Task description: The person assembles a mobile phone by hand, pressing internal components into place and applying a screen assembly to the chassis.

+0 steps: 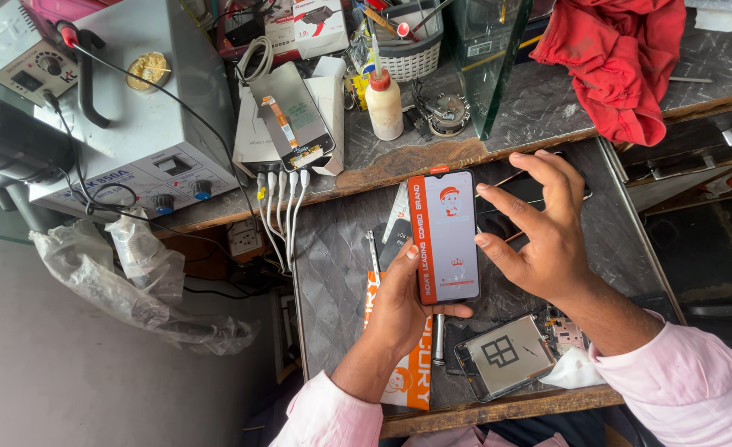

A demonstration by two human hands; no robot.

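Nearest us, an opened phone (511, 358) lies bare at the desk's (333, 273) front edge, so we judge the stripping done and the fitting still ahead. Our left hand (399, 310) cradles the new screen panel (443, 236) upright above the desk, fingers curled around its lower edge. Our right hand (548, 240) hovers just beside it, fingers spread and bent, touching nothing. Beyond stands a glue bottle (384, 103).

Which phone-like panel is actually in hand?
The grey screen panel with an orange strip, held in the left hand. The one with a flex cable leans on the shelf; the opened phone lies flat.
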